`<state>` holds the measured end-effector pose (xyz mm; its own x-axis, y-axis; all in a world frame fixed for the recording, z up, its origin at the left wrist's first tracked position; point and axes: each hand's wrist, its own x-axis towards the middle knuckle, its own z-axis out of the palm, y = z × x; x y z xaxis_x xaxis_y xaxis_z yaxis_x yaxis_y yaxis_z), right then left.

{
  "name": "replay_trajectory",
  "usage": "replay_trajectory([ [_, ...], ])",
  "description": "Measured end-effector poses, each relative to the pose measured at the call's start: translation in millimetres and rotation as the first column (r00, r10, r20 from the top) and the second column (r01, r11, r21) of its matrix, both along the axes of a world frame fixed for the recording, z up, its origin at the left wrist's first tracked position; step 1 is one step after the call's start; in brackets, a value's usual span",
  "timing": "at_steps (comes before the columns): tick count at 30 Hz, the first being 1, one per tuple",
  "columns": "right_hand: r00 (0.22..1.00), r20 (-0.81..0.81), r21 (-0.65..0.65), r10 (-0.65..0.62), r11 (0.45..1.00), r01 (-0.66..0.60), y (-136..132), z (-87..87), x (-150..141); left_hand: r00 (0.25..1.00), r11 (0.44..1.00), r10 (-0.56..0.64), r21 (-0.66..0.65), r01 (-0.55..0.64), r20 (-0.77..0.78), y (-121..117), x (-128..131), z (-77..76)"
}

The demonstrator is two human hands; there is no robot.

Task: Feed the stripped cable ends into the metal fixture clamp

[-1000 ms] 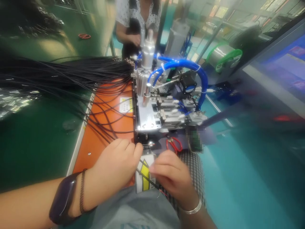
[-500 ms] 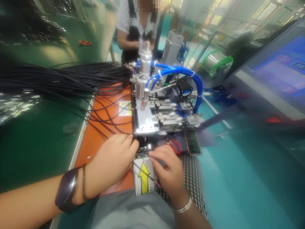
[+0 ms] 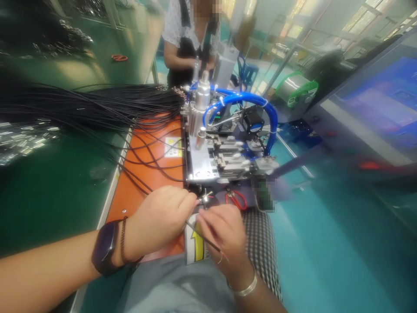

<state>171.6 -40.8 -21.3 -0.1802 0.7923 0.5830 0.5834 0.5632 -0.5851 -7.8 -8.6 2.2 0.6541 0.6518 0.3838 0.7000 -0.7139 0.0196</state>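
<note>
Fingers of the left hand (image 3: 159, 221) are pinched shut on a thin black cable (image 3: 199, 234), thumb and forefinger meeting right at the front edge of the machine (image 3: 208, 161). Right hand (image 3: 224, 234) sits just beside it, fingers curled over the same cable; the cable crosses under them w/ bare wire ends poking out near the wrist. Both hands hover over a yellow arrow label (image 3: 195, 245), just in front of the machine's slot, approx. touching each other. Dark watch (image 3: 104, 248) on the left wrist, silver bangle (image 3: 243, 289) on the right. Orange mat (image 3: 153, 174) lies left of the machine on the bench (image 3: 48, 195), w/ a big bundle of black cables (image 3: 81, 108) fanning over it. Blue hoses (image 3: 241, 100) loop on top of the machine. Red-handled snips (image 3: 237, 199) lie just right of the hands. Another person (image 3: 189, 39) stands across the bench.
</note>
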Motion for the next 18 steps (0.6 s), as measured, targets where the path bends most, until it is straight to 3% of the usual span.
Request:
replay_trajectory([
  [6,0.954,-0.206,-0.296,-0.218,0.943,0.152,10,5.2,0,1.000,1.000,-0.016,-0.004,0.016,-0.002,1,0,0.6],
  [14,0.970,-0.217,-0.315,-0.109,0.948,0.036,15,9.1,-2,0.999,0.999,-0.037,-0.031,0.036,-0.011,-1,2,-0.4],
  [18,0.982,-0.171,-0.290,-0.078,0.957,0.026,21,9.1,2,0.999,0.991,-0.023,-0.132,0.016,-0.049,-1,4,2.3],
])
